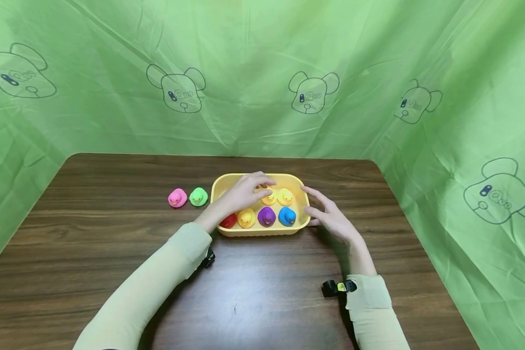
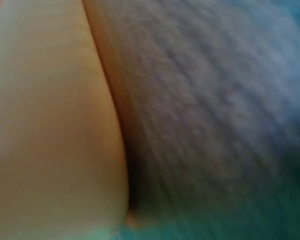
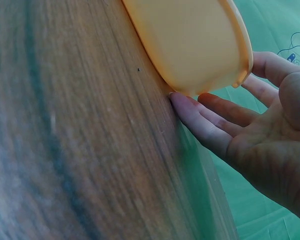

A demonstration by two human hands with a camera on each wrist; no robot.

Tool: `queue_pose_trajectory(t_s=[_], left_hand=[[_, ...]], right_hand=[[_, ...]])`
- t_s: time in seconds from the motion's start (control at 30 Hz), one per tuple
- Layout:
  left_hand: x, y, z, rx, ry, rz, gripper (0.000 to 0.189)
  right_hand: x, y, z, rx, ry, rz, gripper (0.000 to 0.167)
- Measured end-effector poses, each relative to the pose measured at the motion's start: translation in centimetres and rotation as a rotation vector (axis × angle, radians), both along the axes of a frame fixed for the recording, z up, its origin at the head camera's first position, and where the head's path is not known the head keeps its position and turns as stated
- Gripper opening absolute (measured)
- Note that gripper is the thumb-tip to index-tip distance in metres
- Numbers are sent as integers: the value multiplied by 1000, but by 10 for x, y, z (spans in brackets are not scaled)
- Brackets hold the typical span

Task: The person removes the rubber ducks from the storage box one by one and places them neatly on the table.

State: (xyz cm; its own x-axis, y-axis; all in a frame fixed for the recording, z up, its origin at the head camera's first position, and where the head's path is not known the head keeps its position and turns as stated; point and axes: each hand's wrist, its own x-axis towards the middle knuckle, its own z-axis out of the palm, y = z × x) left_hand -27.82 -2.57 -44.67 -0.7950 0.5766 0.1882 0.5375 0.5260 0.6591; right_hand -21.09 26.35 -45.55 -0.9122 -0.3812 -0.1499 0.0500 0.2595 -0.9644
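A yellow plastic bin [image 1: 259, 232] sits on the table with several rubber ducks inside. Along its front side are a red duck [image 1: 228, 221], a yellow duck [image 1: 246, 218], a purple duck [image 1: 267, 217] and a blue duck [image 1: 287, 216]; another yellow duck [image 1: 285, 197] sits farther back. My left hand [image 1: 244, 192] reaches over the bin, fingers loosely bent and apart from the thumb. Its thumb tip overlaps a yellow duck [image 1: 270, 198] in the head view, and the hand hides the bin's back left. My right hand [image 1: 332, 218] touches the bin's right end with extended fingers [image 3: 202, 120], thumb at the rim.
Left of the bin, a pink duck [image 1: 177, 198] and a green duck [image 1: 199, 197] stand on the brown wood-grain table [image 1: 262, 291]. Green cloth [image 1: 249, 126] hangs behind and beside the table. The sleeve [image 2: 50, 130] fills much of the blurred left wrist view.
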Motion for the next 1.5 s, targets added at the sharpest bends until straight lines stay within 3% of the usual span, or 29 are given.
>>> queue_pose_trajectory(t_s=[0.23, 0.87, 1.5], left_hand=[[0, 0, -5, -149, 65, -1, 36], [0, 4, -13, -223, 121, -53, 39], [3, 3, -13, -236, 162, -35, 38]], right_hand=[[-1, 0, 0, -10, 9, 5, 62], [-1, 1, -1, 5, 16, -3, 63], [-1, 1, -2, 19, 20, 5, 63]])
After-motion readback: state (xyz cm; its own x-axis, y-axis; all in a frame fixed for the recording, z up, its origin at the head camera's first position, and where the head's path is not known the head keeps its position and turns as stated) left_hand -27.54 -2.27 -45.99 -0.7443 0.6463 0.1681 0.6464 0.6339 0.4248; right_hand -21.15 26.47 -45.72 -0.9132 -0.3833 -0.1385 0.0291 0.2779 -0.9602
